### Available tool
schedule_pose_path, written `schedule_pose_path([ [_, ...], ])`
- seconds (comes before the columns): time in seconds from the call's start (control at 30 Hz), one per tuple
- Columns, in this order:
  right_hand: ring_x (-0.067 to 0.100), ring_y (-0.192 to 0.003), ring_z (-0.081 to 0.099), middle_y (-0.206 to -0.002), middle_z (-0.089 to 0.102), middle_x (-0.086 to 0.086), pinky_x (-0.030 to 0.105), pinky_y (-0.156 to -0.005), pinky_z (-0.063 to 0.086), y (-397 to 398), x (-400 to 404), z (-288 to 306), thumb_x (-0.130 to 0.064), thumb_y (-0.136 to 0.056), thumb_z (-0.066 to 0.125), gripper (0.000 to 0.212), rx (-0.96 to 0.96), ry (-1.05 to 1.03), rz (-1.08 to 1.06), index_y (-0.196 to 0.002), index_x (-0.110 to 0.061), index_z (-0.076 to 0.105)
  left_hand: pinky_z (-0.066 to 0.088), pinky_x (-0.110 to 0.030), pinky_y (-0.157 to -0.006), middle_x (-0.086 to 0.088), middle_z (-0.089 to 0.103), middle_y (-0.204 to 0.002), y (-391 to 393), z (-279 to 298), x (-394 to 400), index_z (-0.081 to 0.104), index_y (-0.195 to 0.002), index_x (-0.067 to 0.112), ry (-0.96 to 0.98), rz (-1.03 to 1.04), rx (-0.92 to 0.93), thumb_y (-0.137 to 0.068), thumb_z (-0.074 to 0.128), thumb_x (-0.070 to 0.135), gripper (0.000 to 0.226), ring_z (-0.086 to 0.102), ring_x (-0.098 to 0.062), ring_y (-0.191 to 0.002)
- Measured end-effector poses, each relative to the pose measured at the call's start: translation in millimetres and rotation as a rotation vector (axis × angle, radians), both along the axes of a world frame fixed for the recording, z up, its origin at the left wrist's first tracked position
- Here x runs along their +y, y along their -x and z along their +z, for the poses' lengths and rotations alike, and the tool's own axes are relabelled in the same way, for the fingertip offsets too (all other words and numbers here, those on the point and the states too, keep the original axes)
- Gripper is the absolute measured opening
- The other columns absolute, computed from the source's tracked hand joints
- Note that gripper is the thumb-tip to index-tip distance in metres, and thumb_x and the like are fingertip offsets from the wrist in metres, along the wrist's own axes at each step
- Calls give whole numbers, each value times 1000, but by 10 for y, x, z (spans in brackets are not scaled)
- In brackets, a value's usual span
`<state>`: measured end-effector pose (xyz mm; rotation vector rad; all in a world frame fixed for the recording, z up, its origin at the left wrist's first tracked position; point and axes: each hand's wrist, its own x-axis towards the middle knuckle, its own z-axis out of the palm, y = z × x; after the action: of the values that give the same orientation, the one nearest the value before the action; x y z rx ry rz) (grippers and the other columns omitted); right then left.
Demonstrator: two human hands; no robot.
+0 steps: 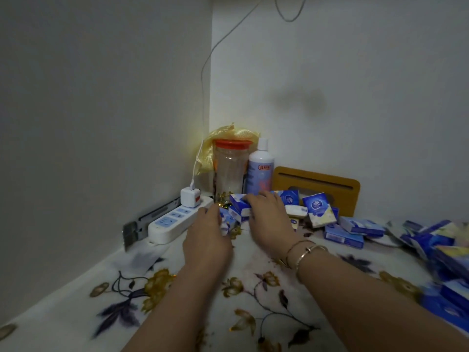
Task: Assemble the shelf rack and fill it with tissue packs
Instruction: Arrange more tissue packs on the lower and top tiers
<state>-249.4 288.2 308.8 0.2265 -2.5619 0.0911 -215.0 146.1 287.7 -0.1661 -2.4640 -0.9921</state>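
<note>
Tabletop (177,313), covered in a flowered cloth and set into a white corner, bears everything listed below.

Board (317,185), mustard-coloured with a slot along its top, leaning against the back wall; possibly a rack part, though I cannot tell. No assembled rack in sight.

Power strip (175,219), white, charger plugged in, along the left wall.

Clear jar (229,171) with orange lid and white bottle (260,171), in the corner.

Tissue packs (355,228), blue and white, scattered loose from the centre to the right edge.

Right hand (269,217), bangles at the wrist, fingers curled over one tissue pack (239,203) in the central cluster.

Left hand (206,233), fingers bent against the cluster's left side; whether it holds anything, I cannot tell.

Step, by my reckoning: gathering packs. Next calls for squaring them into a stack and finding the rack.
</note>
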Motion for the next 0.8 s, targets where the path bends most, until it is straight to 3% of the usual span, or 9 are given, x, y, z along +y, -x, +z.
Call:
schedule_pose_path([
  [0.13,25,-101,54,-103,62,7,37,-87,45,-207,28,43,-18,-90,52,25,59,253,66,-114,-14,58,45,-36,-63,1,55,-78,-91,70,7,40,-78,19,-377,-105,-4,-79,69,19,29,56,-19,-73],
  [0.23,23,-82,53,-85,56,4,32,-62,42,-447,119,191,-19,-93,48,9,-31,623,47,-96,-12,53,45,-28,-69,6,57,-88,-234,160,65,46,-86,16,-583,-168,37,-81,71,21,26,53,-3,-79],
  [0.3,21,-76,47,-75,46,0,27,-53,31,-660,177,375,-20,-96,45,14,-81,793,-7,-83,-14,46,52,-36,-82,11,60,-100,-385,211,135,49,-92,19,-676,-232,51,-82,72,27,27,56,-1,-90],
  [0.37,21,-70,48,-74,47,3,26,-54,35,-881,263,577,-21,-98,42,20,-106,901,-60,-81,-12,46,53,-45,-88,12,61,-108,-569,279,227,49,-93,23,-723,-304,84,-82,72,29,27,59,-5,-101],
  [0.43,27,-67,56,-75,55,15,27,-58,46,-1064,358,738,-19,-97,41,23,-156,934,-86,-78,-8,49,52,-45,-92,12,60,-115,-743,348,317,49,-93,22,-742,-370,129,-84,71,25,24,57,-5,-110],
  [0.5,38,-81,66,-84,63,23,44,-72,57,-1307,483,893,-18,-91,43,20,-222,992,-111,-79,-8,53,52,-42,-93,14,58,-122,-989,447,397,49,-93,23,-711,-450,175,-84,71,25,23,55,-3,-116],
  [0.57,39,-84,66,-92,64,22,47,-76,58,-1659,542,1077,-15,-92,44,15,-288,1068,-126,-85,-7,55,53,-32,-90,21,56,-123,-1266,598,432,48,-92,25,-628,-529,248,-84,71,26,25,52,0,-119],
  [0.67,37,-65,64,-86,60,28,42,-58,59,-2153,520,1372,-4,-94,45,16,-370,1241,-68,-80,0,52,52,-18,-80,23,54,-118,-1609,896,421,45,-88,24,-526,-590,379,-83,73,21,29,51,6,-116],
  [0.8,30,-54,67,-77,65,24,34,-50,58,-2706,435,1764,-4,-93,40,19,-355,1311,33,-96,4,58,55,-26,-81,20,54,-116,-2010,1332,449,45,-89,24,-418,-618,523,-79,76,18,32,52,6,-111],
])
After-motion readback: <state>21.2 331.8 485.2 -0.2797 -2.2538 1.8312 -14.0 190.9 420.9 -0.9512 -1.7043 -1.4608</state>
